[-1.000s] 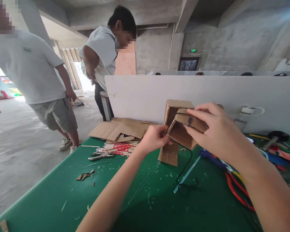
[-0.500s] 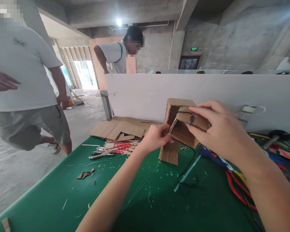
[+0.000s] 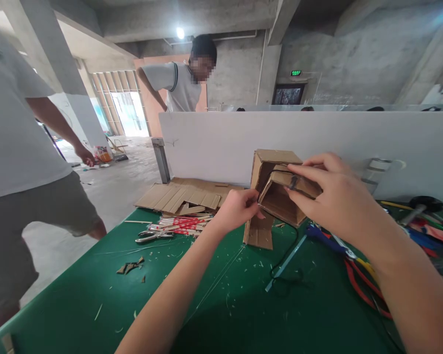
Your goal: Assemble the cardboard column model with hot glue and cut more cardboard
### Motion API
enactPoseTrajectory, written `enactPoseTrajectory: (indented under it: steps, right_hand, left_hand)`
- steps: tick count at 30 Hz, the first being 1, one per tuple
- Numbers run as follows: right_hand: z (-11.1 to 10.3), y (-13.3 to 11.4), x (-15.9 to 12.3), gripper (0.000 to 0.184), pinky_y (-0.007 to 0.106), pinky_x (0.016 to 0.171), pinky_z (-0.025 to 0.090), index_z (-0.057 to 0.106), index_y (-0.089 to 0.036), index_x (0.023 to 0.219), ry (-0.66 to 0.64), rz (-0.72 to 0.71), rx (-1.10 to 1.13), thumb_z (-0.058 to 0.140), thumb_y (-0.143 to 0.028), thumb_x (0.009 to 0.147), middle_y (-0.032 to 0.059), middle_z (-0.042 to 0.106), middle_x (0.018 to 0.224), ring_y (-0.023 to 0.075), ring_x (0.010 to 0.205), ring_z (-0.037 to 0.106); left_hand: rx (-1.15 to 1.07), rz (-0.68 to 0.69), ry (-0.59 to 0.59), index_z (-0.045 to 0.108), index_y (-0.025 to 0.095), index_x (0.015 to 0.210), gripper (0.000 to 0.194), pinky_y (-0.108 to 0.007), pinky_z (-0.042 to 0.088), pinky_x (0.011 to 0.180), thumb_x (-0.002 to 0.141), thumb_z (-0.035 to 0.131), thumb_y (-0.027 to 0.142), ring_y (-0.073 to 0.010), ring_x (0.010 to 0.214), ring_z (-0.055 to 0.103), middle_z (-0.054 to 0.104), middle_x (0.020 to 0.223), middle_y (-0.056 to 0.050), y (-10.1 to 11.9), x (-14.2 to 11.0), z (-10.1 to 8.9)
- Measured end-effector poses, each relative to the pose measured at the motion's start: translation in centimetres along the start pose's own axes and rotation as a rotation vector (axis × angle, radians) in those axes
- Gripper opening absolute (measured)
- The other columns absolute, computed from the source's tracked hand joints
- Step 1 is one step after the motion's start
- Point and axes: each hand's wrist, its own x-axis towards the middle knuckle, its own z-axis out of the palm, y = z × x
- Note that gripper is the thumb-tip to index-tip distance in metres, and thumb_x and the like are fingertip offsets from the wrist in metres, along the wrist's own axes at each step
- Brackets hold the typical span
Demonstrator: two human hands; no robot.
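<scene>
My right hand [image 3: 328,189] grips a small open cardboard box [image 3: 277,179] by its top right, fingers above and thumb below. A thin black cord [image 3: 296,236] loops over this box, round its left edge and down onto the table. My left hand [image 3: 240,209] is closed at that edge, its fingertips pinching the cord, though the exact hold is partly hidden. A dark strip shows between my right thumb and fingers. Behind the small box stands a larger cardboard piece [image 3: 276,155], with a cardboard leg [image 3: 260,233] reaching the green table.
Cardboard sheets [image 3: 177,194], red-and-white wrapped sticks [image 3: 180,225] and metal pliers [image 3: 151,237] lie left. Red-and-yellow-handled pliers [image 3: 358,275] and a blue strip [image 3: 286,263] lie right. A white partition [image 3: 214,147] borders the table. One person [image 3: 25,123] is at left, another [image 3: 180,83] behind the partition.
The person at left has moved toward the left edge of the view and closer. My hands and the box stay nearly in place.
</scene>
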Motion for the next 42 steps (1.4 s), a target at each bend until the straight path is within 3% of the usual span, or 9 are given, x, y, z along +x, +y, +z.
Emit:
enactPoseTrajectory:
  steps: [4, 11, 25, 42]
  right_hand:
    - [0.0, 0.0, 0.2, 0.041, 0.050, 0.090, 0.050, 0.067, -0.019, 0.116, -0.009, -0.016, -0.038, 0.061, -0.035, 0.079, 0.0122, 0.058, 0.114, 0.0312, 0.104, 0.060]
    - [-0.4, -0.3, 0.5, 0.034, 0.044, 0.084, 0.052, 0.068, -0.018, 0.110, -0.012, 0.071, 0.001, 0.058, -0.033, 0.081, 0.0113, 0.062, 0.111, 0.0265, 0.096, 0.062]
    - [-0.3, -0.4, 0.0, 0.037, 0.042, 0.084, 0.053, 0.065, -0.017, 0.114, 0.028, -0.040, -0.024, 0.059, -0.027, 0.079, 0.0107, 0.061, 0.112, 0.0269, 0.099, 0.062]
    - [0.0, 0.3, 0.5, 0.037, 0.044, 0.084, 0.052, 0.066, -0.018, 0.114, -0.001, 0.021, -0.035, 0.060, -0.030, 0.079, 0.0108, 0.062, 0.115, 0.0274, 0.098, 0.062]
  left_hand:
    - [0.024, 0.013, 0.009, 0.063, 0.014, 0.080, 0.017, -0.020, 0.049, 0.057, 0.076, 0.047, 0.008, -0.0102, 0.058, 0.065, 0.072, 0.067, -0.001, 0.3, 0.0, 0.0]
    - [-0.002, -0.011, 0.001, 0.063, 0.015, 0.080, 0.017, -0.021, 0.050, 0.058, 0.078, 0.048, 0.008, -0.0096, 0.058, 0.065, 0.072, 0.067, 0.000, -0.1, 0.0, 0.2]
    - [0.021, -0.048, 0.007, 0.063, 0.015, 0.083, 0.018, -0.022, 0.052, 0.063, 0.076, 0.048, 0.008, -0.0122, 0.067, 0.069, 0.072, 0.069, -0.001, 0.3, 0.1, 0.2]
    - [0.131, -0.136, 0.001, 0.060, 0.017, 0.089, 0.024, -0.025, 0.051, 0.063, 0.071, 0.046, 0.009, -0.0129, 0.066, 0.068, 0.069, 0.069, 0.000, 2.2, 0.0, 0.4]
